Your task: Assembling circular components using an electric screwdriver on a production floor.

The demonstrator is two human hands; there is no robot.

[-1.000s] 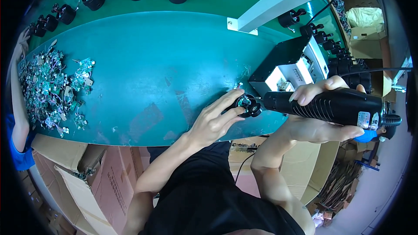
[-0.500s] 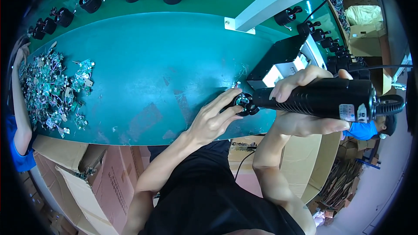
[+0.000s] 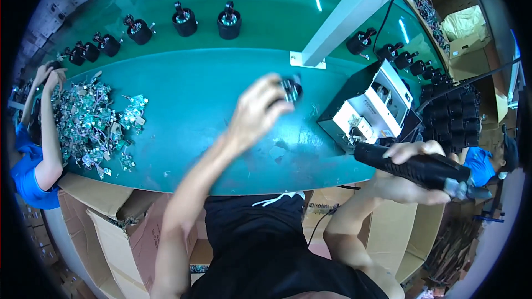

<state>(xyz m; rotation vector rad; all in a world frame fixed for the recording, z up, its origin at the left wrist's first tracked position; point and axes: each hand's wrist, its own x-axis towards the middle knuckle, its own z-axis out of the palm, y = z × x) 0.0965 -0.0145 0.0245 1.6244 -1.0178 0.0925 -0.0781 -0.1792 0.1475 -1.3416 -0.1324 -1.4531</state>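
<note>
My left hand (image 3: 254,112) grips a small black round housing (image 3: 291,88) between thumb and fingers, raised over the middle of the teal bench. Motion blurs the hand and hides the inside of the housing. Wrapped around a black electric screwdriver (image 3: 417,168) is my right hand (image 3: 394,186), off to the right near the bench edge. The screwdriver's tip is close to the front of a black-and-white box machine (image 3: 350,109), which looks like a screw feeder; whether they touch I cannot tell.
Loose circuit boards (image 3: 91,119) with wires lie heaped at the left. Black housings (image 3: 229,22) line the green conveyor beyond the bench. A metal post (image 3: 343,16) rises behind the feeder. Co-workers' arms (image 3: 47,116) show at far left; cardboard boxes (image 3: 119,238) stand below the bench.
My left hand has carried the housing up and away from the screwdriver, toward the far side. The screwdriver in my right hand has moved right and down, its tip now by the feeder.
</note>
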